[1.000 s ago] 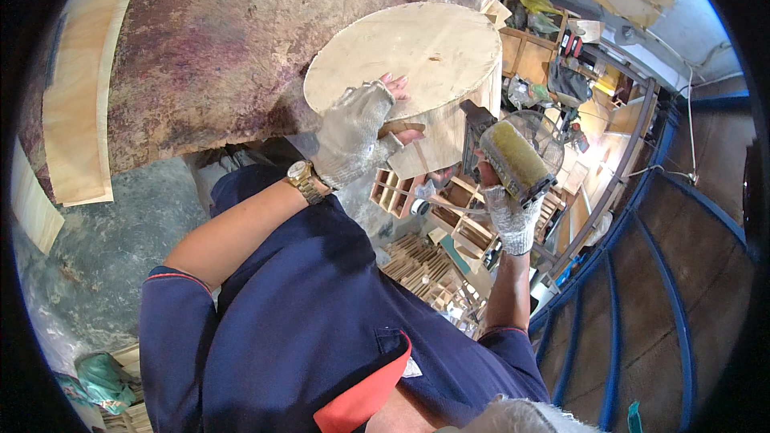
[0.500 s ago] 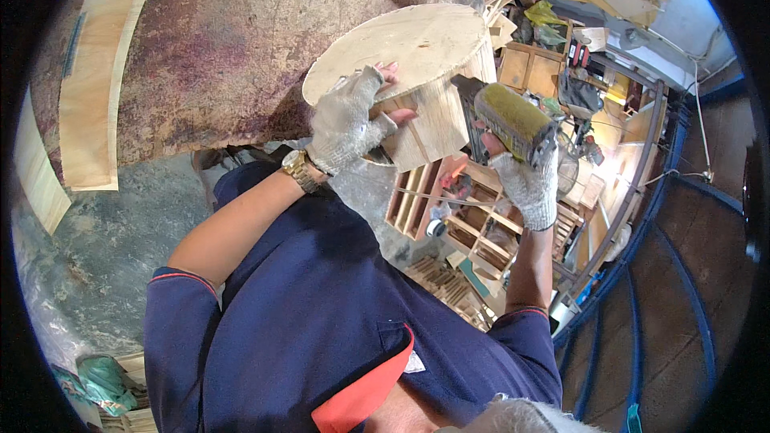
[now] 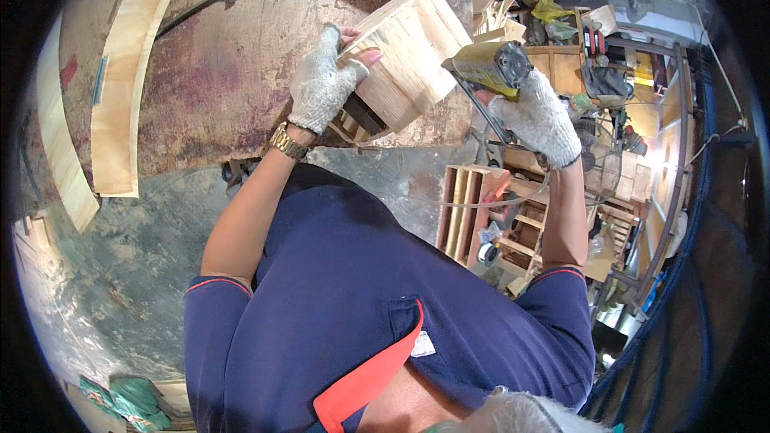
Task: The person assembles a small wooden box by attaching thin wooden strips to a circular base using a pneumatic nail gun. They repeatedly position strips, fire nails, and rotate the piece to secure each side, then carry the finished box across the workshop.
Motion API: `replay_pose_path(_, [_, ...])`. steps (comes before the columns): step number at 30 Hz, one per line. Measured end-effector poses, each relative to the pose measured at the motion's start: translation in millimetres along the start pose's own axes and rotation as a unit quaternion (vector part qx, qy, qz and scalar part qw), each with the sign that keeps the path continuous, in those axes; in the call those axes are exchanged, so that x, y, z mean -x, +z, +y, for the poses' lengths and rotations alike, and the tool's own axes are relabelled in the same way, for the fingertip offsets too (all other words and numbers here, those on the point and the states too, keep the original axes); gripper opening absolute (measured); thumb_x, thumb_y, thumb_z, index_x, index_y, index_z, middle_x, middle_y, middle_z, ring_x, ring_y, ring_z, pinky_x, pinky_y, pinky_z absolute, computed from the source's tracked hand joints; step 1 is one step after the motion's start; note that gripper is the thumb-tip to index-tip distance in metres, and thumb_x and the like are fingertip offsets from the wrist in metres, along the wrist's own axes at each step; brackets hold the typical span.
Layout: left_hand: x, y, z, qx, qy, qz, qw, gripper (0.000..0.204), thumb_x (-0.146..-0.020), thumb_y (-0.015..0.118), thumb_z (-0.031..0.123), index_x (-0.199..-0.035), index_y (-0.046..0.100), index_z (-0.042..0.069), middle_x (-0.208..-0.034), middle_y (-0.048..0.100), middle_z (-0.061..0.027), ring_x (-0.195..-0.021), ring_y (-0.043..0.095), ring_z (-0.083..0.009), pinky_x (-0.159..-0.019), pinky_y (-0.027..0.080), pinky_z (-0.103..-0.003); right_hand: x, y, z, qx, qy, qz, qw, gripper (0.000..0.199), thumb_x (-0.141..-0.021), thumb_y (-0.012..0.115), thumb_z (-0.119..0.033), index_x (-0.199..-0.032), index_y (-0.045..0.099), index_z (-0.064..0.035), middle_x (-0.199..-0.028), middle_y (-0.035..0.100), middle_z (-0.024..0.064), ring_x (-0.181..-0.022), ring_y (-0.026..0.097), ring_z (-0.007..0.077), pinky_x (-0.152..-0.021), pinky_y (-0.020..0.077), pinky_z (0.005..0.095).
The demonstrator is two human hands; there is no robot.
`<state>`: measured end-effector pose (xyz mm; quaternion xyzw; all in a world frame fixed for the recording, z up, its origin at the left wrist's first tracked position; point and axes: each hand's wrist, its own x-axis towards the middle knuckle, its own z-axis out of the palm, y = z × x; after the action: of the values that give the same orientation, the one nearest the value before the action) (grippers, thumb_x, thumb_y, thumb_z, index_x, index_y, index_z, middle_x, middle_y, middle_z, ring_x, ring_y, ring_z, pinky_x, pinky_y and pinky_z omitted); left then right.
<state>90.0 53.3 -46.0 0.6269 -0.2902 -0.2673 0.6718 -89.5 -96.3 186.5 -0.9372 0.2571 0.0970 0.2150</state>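
A pale wooden box-like piece (image 3: 413, 60) sits tilted near the front edge of the workbench (image 3: 241, 72), its boarded side toward me. My left hand (image 3: 323, 84), in a knit glove with bare fingertips and a watch at the wrist, is closed on the piece's left edge, thumb on the near face. In my gloved right hand (image 3: 541, 120) is a yellow-green nail gun (image 3: 488, 68), gripped by its handle. Its nose is close to the box's right side; whether they touch I cannot tell. The fingers around the handle are partly hidden.
A hammer (image 3: 200, 8) lies on the bench beyond my left hand. Long curved plywood strips (image 3: 120, 112) rest at the left. Wooden compartment racks (image 3: 469, 208) stand below at the right, near a thin hose (image 3: 457, 204). Scrap wood and bags clutter the far right.
The wooden piece has turned, so its flat round-edged panel no longer faces up and its side shows. Both hands are farther up the picture; the nail gun has swung to point left.
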Motion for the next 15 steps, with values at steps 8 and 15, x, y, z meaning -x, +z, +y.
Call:
replay_pose_path(8, [-1, 9, 33, -0.383, 0.29, 0.157, 0.863, 0.049, -0.085, 0.077, 0.027, -0.131, 0.065, 0.014, -0.129, 0.067, -0.0085, -0.129, 0.058, -0.03, -0.117, 0.035, -0.05, 22, -2, 25, -0.124, 0.027, 0.023, 0.992, 0.041, -0.095, 0.073, -0.017, -0.132, 0.066, -0.0026, -0.1, 0.076, 0.0069, -0.081, 0.068, 0.0148, -0.073, 0.0553, 0.033])
replay_pose_path(15, [-43, 60, 80, -0.48, 0.371, 0.022, 0.795, 0.037, -0.083, 0.068, 0.028, -0.118, 0.066, 0.014, -0.111, 0.065, -0.009, -0.121, 0.058, -0.0313, -0.118, 0.032, -0.055, 28, 15, 37, -0.131, 0.082, 0.06, 0.986, 0.032, -0.093, 0.074, -0.019, -0.121, 0.071, -0.0028, -0.072, 0.067, 0.002, -0.053, 0.055, 0.0078, -0.048, 0.0448, 0.0288])
